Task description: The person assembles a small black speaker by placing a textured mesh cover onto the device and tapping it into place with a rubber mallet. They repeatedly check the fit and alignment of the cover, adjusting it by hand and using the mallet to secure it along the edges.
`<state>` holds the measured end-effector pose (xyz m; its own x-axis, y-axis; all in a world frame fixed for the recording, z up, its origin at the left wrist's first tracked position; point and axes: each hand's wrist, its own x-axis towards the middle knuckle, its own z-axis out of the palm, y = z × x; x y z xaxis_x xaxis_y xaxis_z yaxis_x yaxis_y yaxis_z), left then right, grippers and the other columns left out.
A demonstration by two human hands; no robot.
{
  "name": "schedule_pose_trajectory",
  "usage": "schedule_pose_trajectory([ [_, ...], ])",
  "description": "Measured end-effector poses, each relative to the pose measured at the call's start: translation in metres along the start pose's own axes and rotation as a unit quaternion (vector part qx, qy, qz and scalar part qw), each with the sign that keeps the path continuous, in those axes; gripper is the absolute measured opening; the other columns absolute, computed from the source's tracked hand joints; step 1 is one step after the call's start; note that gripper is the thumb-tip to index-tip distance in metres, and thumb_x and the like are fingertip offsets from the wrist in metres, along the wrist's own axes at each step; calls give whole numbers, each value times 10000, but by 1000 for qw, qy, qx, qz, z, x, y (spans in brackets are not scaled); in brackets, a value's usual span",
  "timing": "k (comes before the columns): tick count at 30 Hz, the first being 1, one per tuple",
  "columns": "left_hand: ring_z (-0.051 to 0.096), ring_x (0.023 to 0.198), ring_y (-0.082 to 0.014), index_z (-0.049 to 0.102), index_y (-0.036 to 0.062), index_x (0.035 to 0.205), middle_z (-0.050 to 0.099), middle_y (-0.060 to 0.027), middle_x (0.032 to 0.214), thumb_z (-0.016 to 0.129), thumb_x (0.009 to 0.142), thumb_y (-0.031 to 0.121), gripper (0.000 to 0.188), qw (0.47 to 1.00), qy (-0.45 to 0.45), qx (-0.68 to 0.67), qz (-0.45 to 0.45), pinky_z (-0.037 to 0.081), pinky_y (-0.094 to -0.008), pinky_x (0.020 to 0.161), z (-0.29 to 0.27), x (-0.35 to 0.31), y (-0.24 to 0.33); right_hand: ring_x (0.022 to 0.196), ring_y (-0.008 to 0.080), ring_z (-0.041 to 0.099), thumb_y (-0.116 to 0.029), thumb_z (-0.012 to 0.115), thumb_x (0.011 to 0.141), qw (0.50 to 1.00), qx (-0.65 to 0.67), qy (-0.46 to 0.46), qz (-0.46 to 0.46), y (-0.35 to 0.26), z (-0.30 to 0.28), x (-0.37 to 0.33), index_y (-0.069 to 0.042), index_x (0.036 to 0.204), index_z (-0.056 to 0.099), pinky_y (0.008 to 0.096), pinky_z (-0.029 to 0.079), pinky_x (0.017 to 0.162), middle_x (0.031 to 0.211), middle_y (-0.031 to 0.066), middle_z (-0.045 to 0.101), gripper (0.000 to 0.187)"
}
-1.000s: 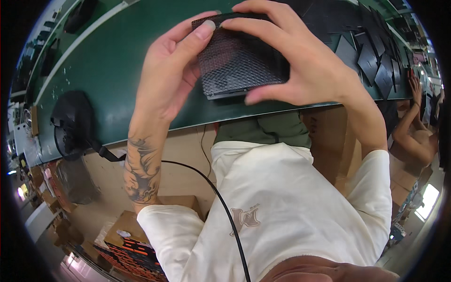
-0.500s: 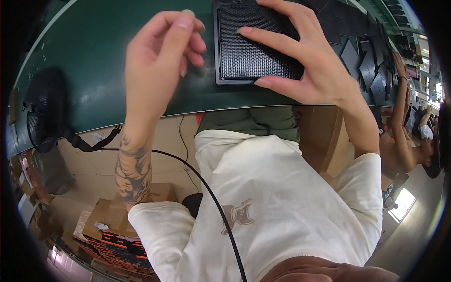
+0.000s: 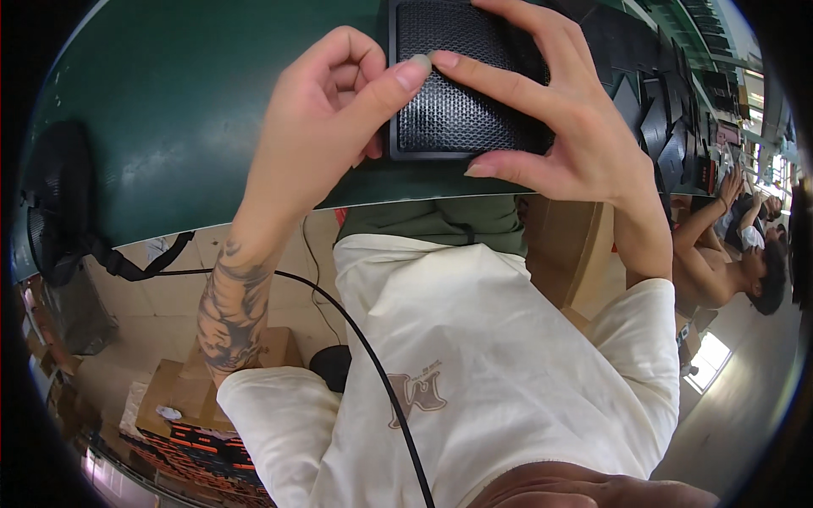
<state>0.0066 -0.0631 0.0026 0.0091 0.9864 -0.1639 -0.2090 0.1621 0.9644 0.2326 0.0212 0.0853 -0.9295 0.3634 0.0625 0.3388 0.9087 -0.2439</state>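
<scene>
A black rectangular panel (image 3: 470,118) with a glossy woven-textured face and a raised border lies on the green tabletop; its far edge runs out of the picture. My right hand (image 3: 563,110) rests across its right side, fingers spread, index fingertip on the textured face and thumb near the front edge. Over the panel's left border is my left hand (image 3: 326,110), its fingers curled and thumb tip close to my right index fingertip. Whatever the left fingers may pinch is hidden.
The green table (image 3: 178,93) spans the far side. Stacked dark panels (image 3: 652,110) lie at right, near another person (image 3: 720,262). A black mesh item (image 3: 59,203) with a strap sits at left. A black cable (image 3: 364,339) crosses before my shirt; cardboard boxes (image 3: 169,394) stand below.
My left hand has moved right, from beside the panel to over its left border, with the thumb now by the right index fingertip. My right hand stays spread on the panel.
</scene>
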Motion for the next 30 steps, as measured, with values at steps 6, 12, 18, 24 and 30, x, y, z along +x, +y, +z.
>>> schedule_pose_trajectory([
  [6, 547, 533, -48, 562, 80, 946, 583, 21, 690, 763, 961, 326, 318, 998, -7, -46, -34, 377, -185, 461, -2, -1, 1, 1343, 483, 426, -452, 824, 852, 998, 58, 13, -26, 9, 0, -1, -154, 1414, 641, 540, 351, 1128, 1458, 323, 410, 662],
  [12, 586, 538, -113, 578, 73, 958, 567, -2, 666, 642, 994, 512, 445, 987, -62, -105, -103, 440, -237, 495, -18, 13, 10, 1338, 442, 465, -393, 828, 865, 997, 66, 45, -19, 7, 1, -2, -148, 1463, 559, 512, 393, 1131, 1451, 270, 458, 700],
  [18, 609, 454, -118, 642, 27, 898, 579, -28, 559, 516, 1036, 593, 597, 988, -69, 32, -135, 491, -229, 395, -14, 31, 27, 1291, 482, 477, -384, 823, 862, 998, 47, 8, -39, 5, -8, 6, -148, 1391, 654, 526, 407, 1097, 1418, 320, 441, 603],
  [24, 601, 446, -112, 650, 15, 888, 581, -23, 555, 549, 1013, 617, 623, 984, -56, 99, -135, 504, -236, 400, -9, 36, 25, 1292, 483, 484, -384, 826, 855, 990, 75, 76, -89, 22, 13, 1, -165, 1390, 662, 526, 406, 1099, 1417, 307, 445, 600],
  [30, 577, 365, -176, 661, -87, 900, 611, -104, 529, 517, 1075, 488, 618, 966, -27, -101, -235, 498, -257, 357, -3, 43, 42, 1292, 480, 491, -377, 839, 825, 987, 44, 111, -107, 46, 41, -3, -189, 1357, 694, 522, 412, 1096, 1413, 295, 458, 583],
])
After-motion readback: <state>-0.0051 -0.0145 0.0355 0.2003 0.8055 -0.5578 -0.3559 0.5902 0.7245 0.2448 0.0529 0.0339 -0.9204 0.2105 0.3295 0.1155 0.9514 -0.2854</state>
